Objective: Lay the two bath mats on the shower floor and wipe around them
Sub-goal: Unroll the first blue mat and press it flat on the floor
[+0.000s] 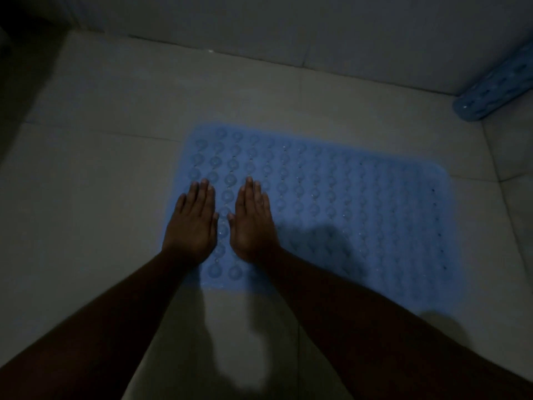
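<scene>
A light blue bath mat (360, 203) with rows of round bumps lies flat on the pale tiled shower floor (101, 168). Both my hands rest palm down on its left end, side by side. My left hand (191, 220) covers the mat's left edge, fingers straight and together. My right hand (252, 220) lies just to its right, also flat. Neither hand holds anything. A second blue mat (496, 90), rolled into a tube, leans in the far right corner against the wall.
Grey tiled walls (288, 33) close the floor at the back and right. The scene is dim. Bare tile spreads left of the mat and in front of it, where my arms cast shadows.
</scene>
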